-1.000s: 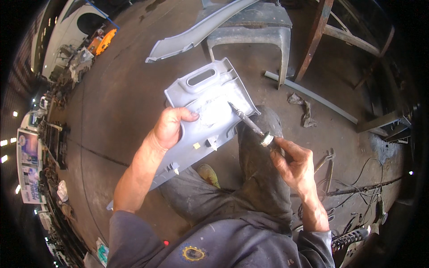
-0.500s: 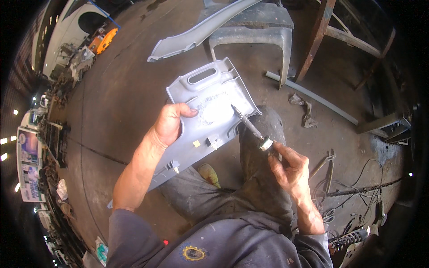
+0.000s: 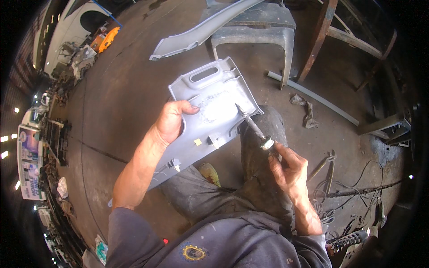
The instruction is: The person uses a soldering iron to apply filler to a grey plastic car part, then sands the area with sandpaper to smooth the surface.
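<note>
A long grey plastic trim panel lies slanted across my lap, its slotted end pointing away from me. My left hand grips its left edge, the thumb on top and the other fingers hidden underneath. In my right hand is a soldering iron, held by its dark handle below a pale collar. The iron's thin tip meets the panel, or hovers just over it, near the right side of a whitish, roughened patch. Small clips and a yellow square sit lower on the panel.
Ahead stands a worn plastic chair with another curved grey trim piece across it. To the right are a rusty metal frame, a grey strip, a rag, long-handled pliers and tangled cables on the floor.
The soldering iron's tip has shifted very slightly to the right over the whitish patch. My left hand keeps the same hold on the panel.
</note>
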Tool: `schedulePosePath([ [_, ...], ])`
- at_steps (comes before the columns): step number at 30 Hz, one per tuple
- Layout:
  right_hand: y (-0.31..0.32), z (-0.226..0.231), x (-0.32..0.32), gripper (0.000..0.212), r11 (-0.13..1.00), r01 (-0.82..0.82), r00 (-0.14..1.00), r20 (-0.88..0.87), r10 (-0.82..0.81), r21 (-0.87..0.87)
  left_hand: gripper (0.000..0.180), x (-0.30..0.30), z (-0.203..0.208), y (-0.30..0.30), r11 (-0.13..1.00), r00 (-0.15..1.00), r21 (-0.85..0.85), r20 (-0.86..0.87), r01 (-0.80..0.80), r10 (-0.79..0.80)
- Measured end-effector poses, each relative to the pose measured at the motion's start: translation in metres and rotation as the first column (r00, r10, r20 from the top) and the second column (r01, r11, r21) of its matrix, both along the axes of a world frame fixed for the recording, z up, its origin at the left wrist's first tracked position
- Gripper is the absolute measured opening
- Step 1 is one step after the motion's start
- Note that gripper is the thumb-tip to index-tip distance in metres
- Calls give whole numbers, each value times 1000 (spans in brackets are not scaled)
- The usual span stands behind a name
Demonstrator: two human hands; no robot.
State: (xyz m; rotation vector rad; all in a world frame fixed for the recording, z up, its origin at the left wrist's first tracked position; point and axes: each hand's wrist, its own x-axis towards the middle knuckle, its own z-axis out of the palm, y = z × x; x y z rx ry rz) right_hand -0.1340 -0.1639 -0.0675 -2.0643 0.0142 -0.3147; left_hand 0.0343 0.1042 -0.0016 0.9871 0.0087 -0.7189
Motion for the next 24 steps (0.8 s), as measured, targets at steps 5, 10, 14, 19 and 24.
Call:
schedulePosePath([
  [5, -2, -4, 4, 35, 1000, 7, 1000, 24, -8, 23, 55, -4, -3, -6, 998, 996, 16, 68, -55, 54],
  [10, -8, 0, 8, 32, 992, -9, 1000, -5, 10, 127, 71, -9, 4, -16, 998, 990, -39, 126, -52, 57],
  [14, -9, 17, 12, 32, 986, -63, 996, -52, 72, 152, 74, -8, 3, -13, 998, 983, 2, 173, -59, 58],
  [19, -4, 45, 10, 33, 990, -140, 990, -31, 141, 19, 76, -19, 10, -24, 998, 977, -57, 211, 37, -24],
  [24, -4, 56, 6, 34, 985, -166, 983, -89, 161, -48, 76, -23, 9, -29, 996, 971, -75, 235, 56, -37],
])
